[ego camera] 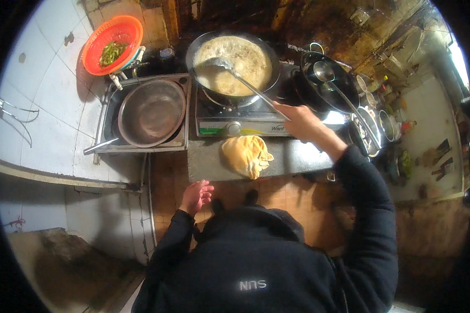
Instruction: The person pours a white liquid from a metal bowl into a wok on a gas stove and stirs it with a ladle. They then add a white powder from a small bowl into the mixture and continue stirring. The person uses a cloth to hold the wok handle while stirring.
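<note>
My right hand [302, 120] grips the handle of a long metal ladle [254, 89]. The ladle's bowl rests in pale, foamy bubbling liquid [239, 51] that fills a dark wok [275, 74]. Under the wok stands a gas stove [215, 128] with a knob on its front. My left hand [197, 195] hangs in front of the counter edge, fingers apart and slightly curled, holding nothing. A crumpled yellow cloth [247, 155] lies on the grey counter [201, 160] between the stove and me.
At left, a large metal basin [152, 113] sits in a sink [187, 105]. Above it, an orange plastic colander [90, 51] holds green vegetables [112, 53]. Right of the stove are another dark wok [346, 88] and a second ladle [346, 99] lying across bowls. A tiled wall [51, 94] bounds the left.
</note>
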Demonstrator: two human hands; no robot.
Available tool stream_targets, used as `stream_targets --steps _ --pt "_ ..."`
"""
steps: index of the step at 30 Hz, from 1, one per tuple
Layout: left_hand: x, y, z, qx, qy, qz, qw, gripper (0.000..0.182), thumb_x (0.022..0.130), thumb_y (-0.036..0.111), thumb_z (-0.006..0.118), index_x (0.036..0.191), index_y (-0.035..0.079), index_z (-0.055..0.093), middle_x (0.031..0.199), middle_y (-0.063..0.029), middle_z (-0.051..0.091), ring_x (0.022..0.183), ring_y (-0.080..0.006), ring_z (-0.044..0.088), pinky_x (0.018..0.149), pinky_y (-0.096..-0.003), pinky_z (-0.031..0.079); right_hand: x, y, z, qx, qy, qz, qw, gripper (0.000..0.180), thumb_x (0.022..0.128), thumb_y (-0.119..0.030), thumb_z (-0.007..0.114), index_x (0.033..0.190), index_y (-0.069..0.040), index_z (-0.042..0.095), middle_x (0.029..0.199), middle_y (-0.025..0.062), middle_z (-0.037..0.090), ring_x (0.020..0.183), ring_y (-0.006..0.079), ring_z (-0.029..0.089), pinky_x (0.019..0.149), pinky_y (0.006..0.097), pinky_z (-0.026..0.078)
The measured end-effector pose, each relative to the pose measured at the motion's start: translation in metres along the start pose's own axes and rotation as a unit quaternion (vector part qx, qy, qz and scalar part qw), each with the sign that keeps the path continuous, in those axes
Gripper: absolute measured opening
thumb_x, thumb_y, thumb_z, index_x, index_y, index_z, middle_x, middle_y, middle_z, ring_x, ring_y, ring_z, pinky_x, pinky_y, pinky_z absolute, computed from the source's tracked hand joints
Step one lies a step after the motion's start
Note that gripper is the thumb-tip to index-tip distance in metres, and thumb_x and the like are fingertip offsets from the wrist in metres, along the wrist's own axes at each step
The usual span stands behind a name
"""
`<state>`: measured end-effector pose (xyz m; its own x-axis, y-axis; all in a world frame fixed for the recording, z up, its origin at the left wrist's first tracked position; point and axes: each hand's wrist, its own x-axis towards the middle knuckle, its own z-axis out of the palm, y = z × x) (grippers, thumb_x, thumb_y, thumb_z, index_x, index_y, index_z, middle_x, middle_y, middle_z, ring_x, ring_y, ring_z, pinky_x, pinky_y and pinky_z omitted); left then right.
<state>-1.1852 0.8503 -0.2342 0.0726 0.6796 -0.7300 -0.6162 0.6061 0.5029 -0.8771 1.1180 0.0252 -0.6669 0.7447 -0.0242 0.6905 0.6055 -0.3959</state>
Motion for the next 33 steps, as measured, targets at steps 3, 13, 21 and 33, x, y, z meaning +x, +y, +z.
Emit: stream_targets --steps 3,13,21,33 --pt "0.003 -0.003 -0.009 -0.017 0.005 0.011 1.000 0.043 0.094 0.033 0.066 0.124 0.004 0.055 0.112 -0.0159 0.064 0.078 -0.0179 0.057 0.070 -0.0320 0.050 -0.018 -0.016 -0.026 -0.029 -0.050 0.108 0.992 0.059 0.083 -0.002 0.055 0.141 -0.011 0.056 0.100 0.0254 0.070 0.090 0.0414 0.070 0.079 0.0451 0.057" --pt "0.002 -0.005 -0.016 -0.013 -0.010 0.010 1.000 0.045 0.095 0.035 0.064 0.124 0.003 0.054 0.113 -0.0157 0.065 0.074 -0.0178 0.058 0.069 -0.0329 0.051 -0.024 -0.005 -0.006 -0.003 0.115 0.164 0.980 0.064 0.085 -0.003 0.055 0.148 -0.009 0.048 0.110 0.0311 0.068 0.099 0.0413 0.069 0.086 0.0421 0.055" --pt "-0.001 0.011 -0.007 0.025 0.005 0.017 1.000 0.041 0.101 0.034 0.056 0.125 0.000 0.054 0.110 -0.0151 0.066 0.077 -0.0163 0.058 0.068 -0.0324 0.051 -0.019 -0.042 -0.023 0.607 0.052 0.257 0.750 0.065 0.089 0.001 0.060 0.150 0.003 0.040 0.081 0.0131 0.066 0.055 0.0110 0.054 0.046 0.0275 0.046" --pt "0.000 0.009 -0.006 0.002 0.002 0.032 0.999 0.044 0.103 0.036 0.054 0.128 -0.001 0.053 0.111 -0.0166 0.066 0.076 -0.0164 0.057 0.069 -0.0318 0.051 -0.028 -0.040 -0.027 0.048 -0.044 0.116 0.991 0.067 0.080 0.000 0.061 0.146 -0.002 0.049 0.108 0.0236 0.071 0.092 0.0356 0.070 0.082 0.0406 0.056"
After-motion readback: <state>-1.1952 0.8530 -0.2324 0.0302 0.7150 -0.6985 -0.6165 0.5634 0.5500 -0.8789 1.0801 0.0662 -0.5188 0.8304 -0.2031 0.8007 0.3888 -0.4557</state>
